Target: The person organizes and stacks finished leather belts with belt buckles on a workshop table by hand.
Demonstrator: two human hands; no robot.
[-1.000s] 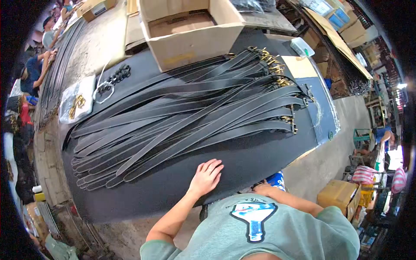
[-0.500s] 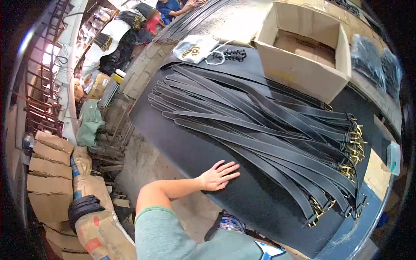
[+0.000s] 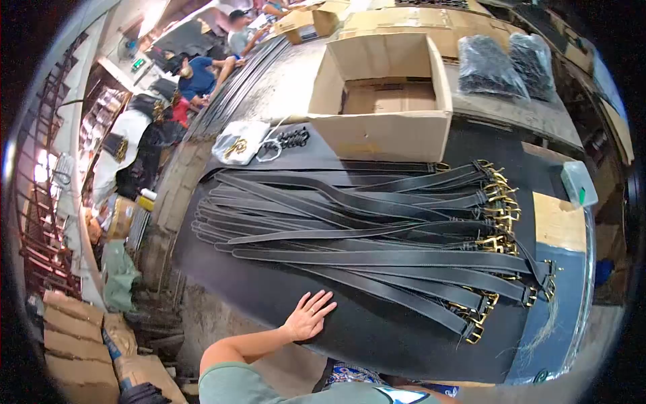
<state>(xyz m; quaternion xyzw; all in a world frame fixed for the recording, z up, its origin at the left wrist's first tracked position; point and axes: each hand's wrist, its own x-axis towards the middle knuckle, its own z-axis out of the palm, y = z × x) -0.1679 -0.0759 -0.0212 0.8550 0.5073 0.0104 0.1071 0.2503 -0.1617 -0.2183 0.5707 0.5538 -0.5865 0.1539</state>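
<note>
My left hand (image 3: 310, 317) lies flat, fingers spread, on the black table covering (image 3: 363, 343), with a ring on one finger. It holds nothing. Just beyond it is a wide pile of black belts (image 3: 377, 259), their tips toward the left and their gold-coloured buckles (image 3: 498, 202) bunched at the right. A gap separates the fingers from the nearest belt. My right hand is out of view.
An open cardboard box (image 3: 380, 135) stands behind the belts. Left of it lies a white bag (image 3: 235, 143) with gold-coloured pieces. Dark-filled plastic bags (image 3: 491, 67) and a clear plastic container (image 3: 579, 183) are at right. Several people, one in a blue shirt (image 3: 196, 77), sit farther back.
The camera view has turned and lifted, so more of the background people and workspace shows. My left hand stays flat on the table covering; the belts look undisturbed.
</note>
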